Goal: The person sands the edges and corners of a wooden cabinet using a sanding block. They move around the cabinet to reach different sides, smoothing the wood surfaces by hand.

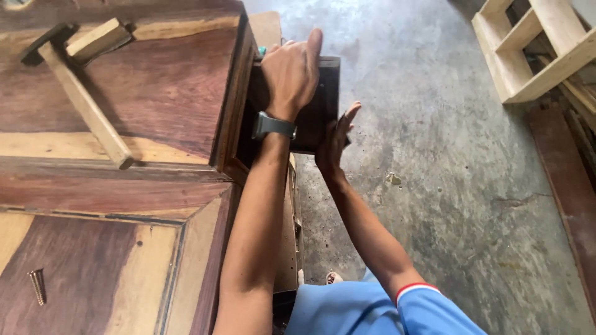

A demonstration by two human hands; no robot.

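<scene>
The left hand [290, 73], a grey watch [273, 126] on its wrist, closes its grip over the top edge of a dark, smooth wooden drawer [313, 118] jutting from the side of a reddish panelled bench [155, 93]. The right hand [335, 139] presses flat and open against the drawer's side. A wooden mallet [84, 93] and a threaded screw [38, 286] lie on the bench top; what the drawer holds is hidden.

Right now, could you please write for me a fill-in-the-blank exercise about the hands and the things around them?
1. The left hand grips the top edge of a dark wooden ____.
2. The right hand presses flat against its ____ side.
3. On the left wrist sits a grey ____.
4. A wooden mallet lies on the ____ wooden top.

Missing words: panel; right; watch; reddish-brown
</scene>
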